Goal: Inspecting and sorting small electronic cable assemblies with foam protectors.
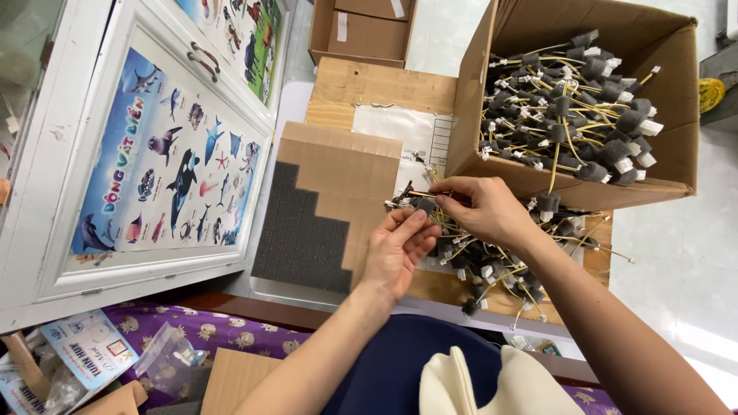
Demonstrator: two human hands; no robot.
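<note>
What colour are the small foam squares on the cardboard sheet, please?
Dark grey foam squares, clearest in the head view.

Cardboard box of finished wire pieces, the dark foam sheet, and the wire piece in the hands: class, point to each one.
Cardboard box (pixel 538 180): head view, on its near front wall.
Dark foam sheet (pixel 304 238): head view, middle of the foam.
Wire piece (pixel 419 201): head view, its dark foam sleeve between the hands.
</note>
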